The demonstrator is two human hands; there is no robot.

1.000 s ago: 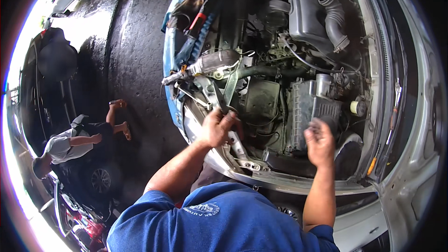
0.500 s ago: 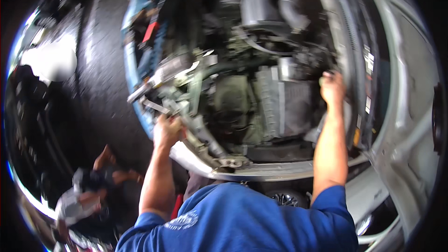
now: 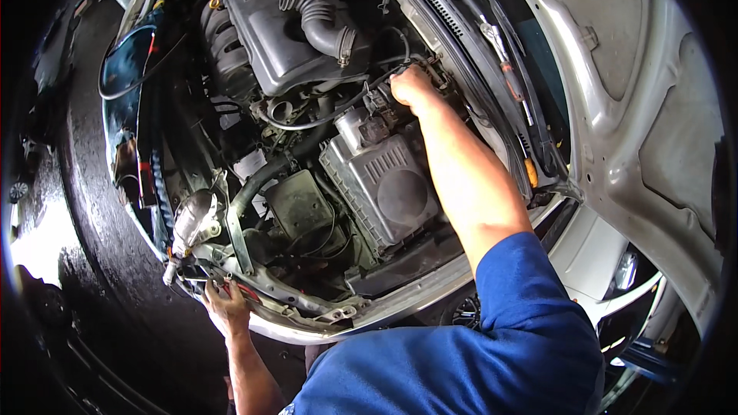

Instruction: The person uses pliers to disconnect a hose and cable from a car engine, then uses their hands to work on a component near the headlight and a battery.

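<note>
Fingers (image 3: 397,83) of the right hand (image 3: 413,87) bend close together behind the black air box (image 3: 384,200), near a cable (image 3: 358,99); whether they grip anything cannot be told. The left hand (image 3: 228,310) has its fingers partly curled at the car's front edge (image 3: 296,333), their hold unclear. Beside the right forearm (image 3: 465,177), the rear metal ledge (image 3: 415,14) leaves little room. A dark gap (image 3: 187,127) opens between engine cover (image 3: 265,42) and blue front panel (image 3: 119,138). A ribbed hose (image 3: 321,24) sits on that cover; a silver tool (image 3: 496,42) lies past the ledge, and the raised hood (image 3: 653,107) stands at right.
</note>
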